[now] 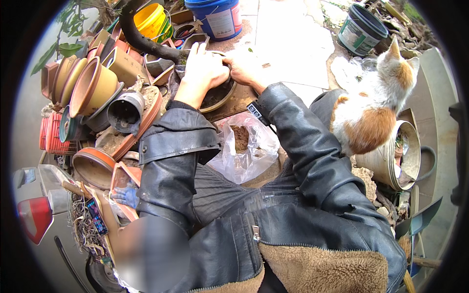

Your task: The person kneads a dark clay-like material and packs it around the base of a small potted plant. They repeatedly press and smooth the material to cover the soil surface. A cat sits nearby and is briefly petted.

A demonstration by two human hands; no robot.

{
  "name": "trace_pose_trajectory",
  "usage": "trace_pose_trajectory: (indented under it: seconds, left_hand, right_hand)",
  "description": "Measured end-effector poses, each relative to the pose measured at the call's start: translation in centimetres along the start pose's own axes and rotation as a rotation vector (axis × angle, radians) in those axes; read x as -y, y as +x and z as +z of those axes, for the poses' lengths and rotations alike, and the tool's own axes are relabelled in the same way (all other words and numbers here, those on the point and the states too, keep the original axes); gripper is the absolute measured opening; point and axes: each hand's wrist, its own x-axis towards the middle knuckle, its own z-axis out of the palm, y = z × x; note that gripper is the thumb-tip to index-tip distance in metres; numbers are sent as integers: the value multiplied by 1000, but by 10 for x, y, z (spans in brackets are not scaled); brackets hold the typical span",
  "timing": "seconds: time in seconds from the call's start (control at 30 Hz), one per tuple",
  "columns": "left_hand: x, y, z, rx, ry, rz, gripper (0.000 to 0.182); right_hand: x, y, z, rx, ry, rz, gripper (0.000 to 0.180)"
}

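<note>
My left hand [203, 71] lies over a round plant pot [221, 106] holding dark soil, beside the base of a thick, bent tree trunk [148, 47]. Meeting it over the pot's right side is my right hand [243, 67], its fingers curled. The two hands touch or nearly touch; what is between their fingers is hidden. Grey cloth-like material [173, 82] shows at the trunk's base, left of my left wrist. Between my knees sits a clear plastic bag [253, 161] with a brown clump [240, 137] in it.
An orange-and-white cat [370, 124] sits close to my right arm, above a white bucket [397, 154] on its side. Stacked pots [86, 88] crowd the left. Blue [216, 18] and yellow [150, 18] buckets stand ahead; a dark bucket [362, 29] is far right.
</note>
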Motion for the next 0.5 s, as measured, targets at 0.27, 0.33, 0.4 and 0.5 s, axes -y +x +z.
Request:
trace_pose_trajectory:
  seconds: [0.27, 0.33, 0.4, 0.5]
  left_hand:
    - [10, 3, -5, -52, 128, -14, 50]
    - [9, 3, -3, 6, 92, -31, 50]
    - [7, 4, -1, 34, 63, -43, 51]
    - [6, 9, -2, 98, 60, -52, 52]
  right_hand:
    - [4, -6, 1, -46, 105, 92, 33]
    - [3, -4, 5, -58, 60, 50, 30]
    - [4, -4, 10, 20, 17, 112, 30]
    - [0, -6, 9, -24, 52, 98, 29]
